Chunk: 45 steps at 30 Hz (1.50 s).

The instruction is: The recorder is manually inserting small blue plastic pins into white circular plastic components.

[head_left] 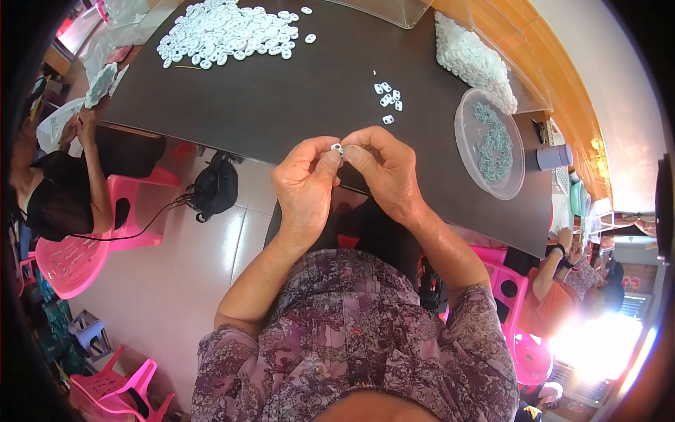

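My left hand (306, 179) and my right hand (383, 169) meet over the near edge of the dark table (309, 91). Between thumb and fingertips, the left pinches a small white plastic piece with dark holes (337, 147). The right thumb and fingers are closed at its other side; a tiny part may sit there, but the fingertips hide it. Several similar small white pieces (387, 98) lie loose beyond my right hand. To the right, a round clear plastic tub (460, 133) holds many small grey-green parts (494, 144), too fine to make out.
At the far left of the table is a heap of white oval two-hole pieces (225, 32). A clear bag of small white parts (474, 63) lies at far right, near a grey-lidded cup (555, 157). Pink chairs (74, 264) and other people (60, 186) flank the table.
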Tool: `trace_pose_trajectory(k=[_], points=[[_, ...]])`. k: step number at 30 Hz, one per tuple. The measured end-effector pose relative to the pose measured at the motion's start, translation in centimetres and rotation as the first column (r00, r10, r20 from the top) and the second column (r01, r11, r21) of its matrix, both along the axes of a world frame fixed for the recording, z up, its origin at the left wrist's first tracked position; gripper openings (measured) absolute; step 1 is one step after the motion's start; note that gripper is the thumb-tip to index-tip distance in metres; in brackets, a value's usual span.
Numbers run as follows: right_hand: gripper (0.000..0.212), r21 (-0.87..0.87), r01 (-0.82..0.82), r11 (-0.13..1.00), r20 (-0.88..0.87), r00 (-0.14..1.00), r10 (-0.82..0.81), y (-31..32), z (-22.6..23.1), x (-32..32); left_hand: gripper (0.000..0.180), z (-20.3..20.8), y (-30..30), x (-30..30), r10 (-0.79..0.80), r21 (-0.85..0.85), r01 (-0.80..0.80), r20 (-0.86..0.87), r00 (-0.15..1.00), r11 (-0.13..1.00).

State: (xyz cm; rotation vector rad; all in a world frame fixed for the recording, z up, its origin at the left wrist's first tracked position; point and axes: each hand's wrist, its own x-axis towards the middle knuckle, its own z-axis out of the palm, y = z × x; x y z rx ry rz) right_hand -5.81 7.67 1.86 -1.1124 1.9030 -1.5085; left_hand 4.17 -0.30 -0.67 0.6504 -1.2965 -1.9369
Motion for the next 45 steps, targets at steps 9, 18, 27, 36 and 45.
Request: trace_pose_trajectory(k=[9, 18, 27, 36, 45], points=[[0.006, -0.081, 0.018, 0.997, -0.326, 0.945, -0.044, -0.6, -1.1, -0.5, 0.01, -0.3, 0.1, -0.1, 0.035, -0.12, -0.036, -0.017, 0.999, 0.992], [0.005, -0.206, 0.002, 0.978, -0.433, 0.896, -0.094, -2.4, -1.4, -0.9, 0.008, -0.4, -0.7, -0.8, 0.073, -0.087, -0.078, -0.056, 0.996, 0.993], [0.002, -0.108, -0.198, 0.974, -0.662, 0.746, 0.078, -3.5, -0.4, -2.8, 0.008, -0.4, -2.2, -1.2, 0.05, -0.062, -0.053, -0.055, 0.997, 0.997], [0.016, -0.099, 0.081, 0.992, -0.699, 0.703, -0.127, -11.0, -0.3, -9.0, 0.011, -1.0, -4.7, -1.7, 0.09, 0.049, -0.084, -0.126, 0.988, 0.995], [0.017, 0.122, 0.33, 0.936, -0.88, 0.472, -0.051, -17.6, -3.1, -11.2, 0.014, -1.9, -4.6, -1.9, 0.129, 0.051, -0.122, -0.171, 0.977, 0.991]])
